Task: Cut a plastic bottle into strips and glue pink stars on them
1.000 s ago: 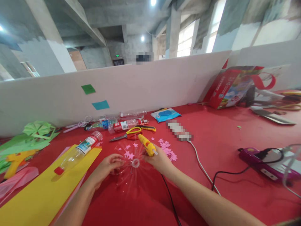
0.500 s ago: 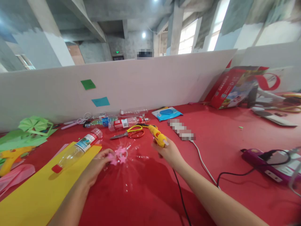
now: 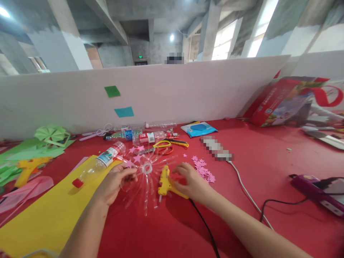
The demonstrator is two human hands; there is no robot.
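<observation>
A clear plastic piece cut into many strips around a bottle neck [image 3: 147, 168] is held at its left side by my left hand [image 3: 118, 181], thumb and fingers pinched on a strip. Pink stars [image 3: 138, 158] sit on its upper left strips. To its right the yellow glue gun [image 3: 164, 181] lies on the red table. My right hand [image 3: 189, 179] is just beside the glue gun with its fingers apart and nothing held. A heap of small pink stars [image 3: 203, 169] lies beyond my right hand.
Scissors [image 3: 162, 144], a yellow cutter [image 3: 179, 143] and bottles [image 3: 150, 138] lie behind. Another bottle [image 3: 103, 161] rests on yellow paper [image 3: 51, 204]. A wipes pack [image 3: 199, 129] and purple power strip [image 3: 314, 193] are farther right.
My right hand has let go of the glue gun, which now lies on the table. The clear strips appear lower right of my left hand's fingertips, and the view has shifted slightly.
</observation>
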